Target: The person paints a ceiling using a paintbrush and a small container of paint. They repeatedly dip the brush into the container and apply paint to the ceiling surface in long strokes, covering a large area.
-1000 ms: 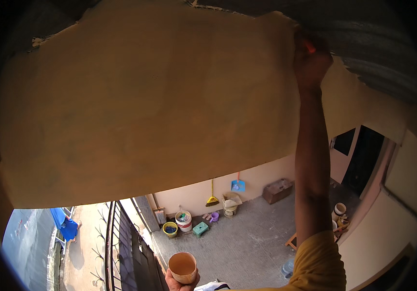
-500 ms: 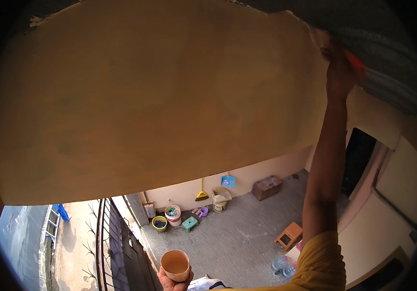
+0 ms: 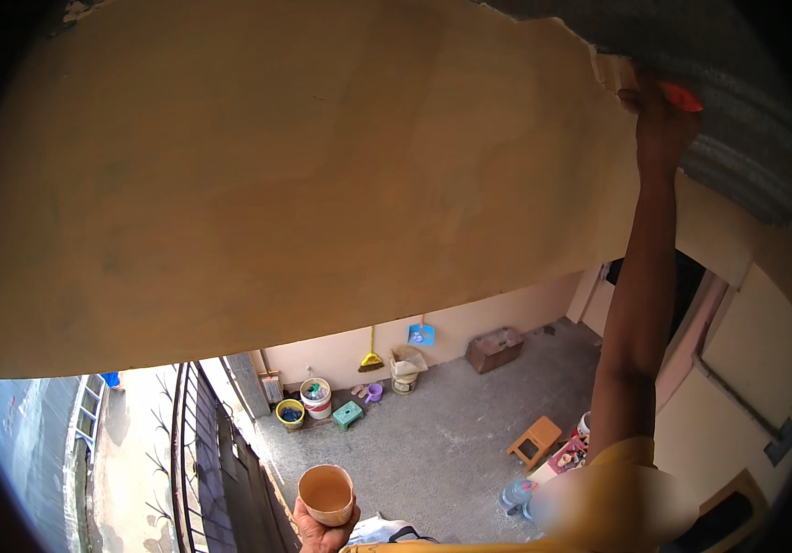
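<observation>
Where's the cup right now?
In the head view, the cup is near the lower edge, left of centre, held in the left hand, just right of the black railing.

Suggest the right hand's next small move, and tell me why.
Perhaps slide the right hand slightly along the tan wall's ragged top edge: it holds an orange object there, beside a paler patch under the corrugated roof, while the left hand holds a cup well below.
</observation>
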Demonstrator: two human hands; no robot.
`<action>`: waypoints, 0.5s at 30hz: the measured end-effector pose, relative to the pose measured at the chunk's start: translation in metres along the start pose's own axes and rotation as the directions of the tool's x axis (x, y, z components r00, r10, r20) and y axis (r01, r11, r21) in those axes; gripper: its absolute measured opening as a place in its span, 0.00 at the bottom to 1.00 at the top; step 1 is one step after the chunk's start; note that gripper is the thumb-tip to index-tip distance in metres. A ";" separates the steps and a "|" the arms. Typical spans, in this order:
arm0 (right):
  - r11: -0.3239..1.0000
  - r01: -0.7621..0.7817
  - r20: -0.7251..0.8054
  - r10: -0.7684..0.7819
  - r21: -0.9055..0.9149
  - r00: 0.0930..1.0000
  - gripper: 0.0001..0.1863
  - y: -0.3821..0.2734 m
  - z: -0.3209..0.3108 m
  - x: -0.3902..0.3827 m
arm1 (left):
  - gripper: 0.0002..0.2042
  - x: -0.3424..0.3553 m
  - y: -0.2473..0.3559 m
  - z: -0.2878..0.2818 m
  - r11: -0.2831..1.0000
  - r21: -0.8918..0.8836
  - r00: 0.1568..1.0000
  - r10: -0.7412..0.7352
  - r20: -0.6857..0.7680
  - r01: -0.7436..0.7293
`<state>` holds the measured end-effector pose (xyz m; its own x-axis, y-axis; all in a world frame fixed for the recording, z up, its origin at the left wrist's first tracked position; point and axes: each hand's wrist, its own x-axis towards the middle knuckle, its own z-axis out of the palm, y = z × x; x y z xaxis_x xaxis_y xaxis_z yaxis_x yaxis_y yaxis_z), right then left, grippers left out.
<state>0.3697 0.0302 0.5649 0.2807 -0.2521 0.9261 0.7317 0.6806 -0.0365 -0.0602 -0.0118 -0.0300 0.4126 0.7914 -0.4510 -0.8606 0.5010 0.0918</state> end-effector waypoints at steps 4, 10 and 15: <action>0.996 0.091 0.041 -0.090 -0.004 0.995 0.09 0.028 0.009 0.016 | 0.24 -0.001 -0.008 0.007 1.000 -0.004 0.999 -0.018 0.027 0.018; 0.970 0.187 0.154 -0.163 -0.155 0.975 0.07 0.026 0.034 -0.002 | 0.24 -0.001 -0.008 0.008 1.000 0.002 1.000 -0.003 -0.005 0.003; 0.915 0.399 0.054 -0.396 -0.059 0.917 0.04 0.035 0.024 -0.017 | 0.24 0.002 -0.018 0.016 1.000 0.000 1.000 0.004 -0.002 -0.004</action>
<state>0.3758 0.0743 0.5571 -0.0661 -0.4640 0.8834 0.8183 0.4813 0.3141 -0.0393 -0.0136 -0.0188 0.4080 0.7927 -0.4528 -0.8623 0.4976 0.0941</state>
